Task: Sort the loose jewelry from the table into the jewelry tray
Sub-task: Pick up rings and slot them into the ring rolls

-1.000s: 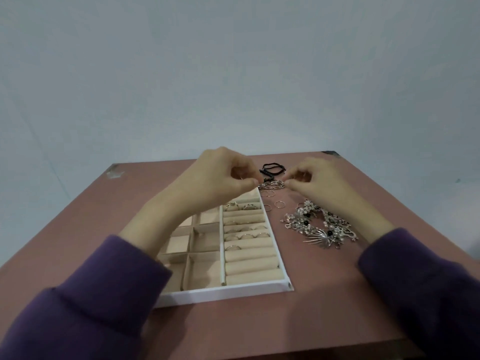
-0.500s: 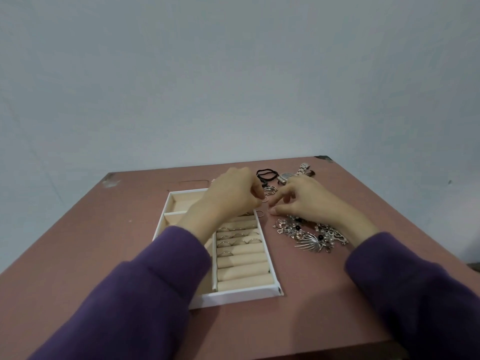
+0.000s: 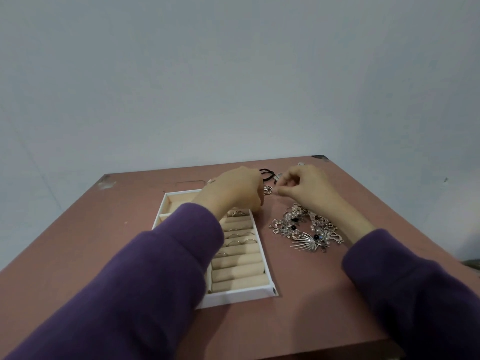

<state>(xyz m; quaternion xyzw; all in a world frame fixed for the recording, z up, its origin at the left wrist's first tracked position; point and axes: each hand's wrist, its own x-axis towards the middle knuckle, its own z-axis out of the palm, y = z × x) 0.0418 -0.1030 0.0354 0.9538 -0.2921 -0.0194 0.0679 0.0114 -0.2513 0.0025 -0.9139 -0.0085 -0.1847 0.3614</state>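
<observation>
On the tabletop (image 3: 117, 229), the tray (image 3: 233, 297) is part filled: I see a few rings (image 3: 241, 233) seated in the upper rolls, while the lower rolls look bare. Not yet sorted: the brooch pile (image 3: 306, 229) right of the tray, plus loose rings (image 3: 267, 190) and a black band (image 3: 267, 174) beyond it. My right hand (image 3: 304, 189) pinches at the loose rings. My left hand (image 3: 233, 190) is curled over the tray's far corner, and I cannot tell if it holds anything. I'd judge most is left.

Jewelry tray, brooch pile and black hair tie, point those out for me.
jewelry tray (image 3: 241, 296), head view, white front rim.
brooch pile (image 3: 306, 232), head view, middle of the silver cluster.
black hair tie (image 3: 267, 175), head view, visible part of its loop.
</observation>
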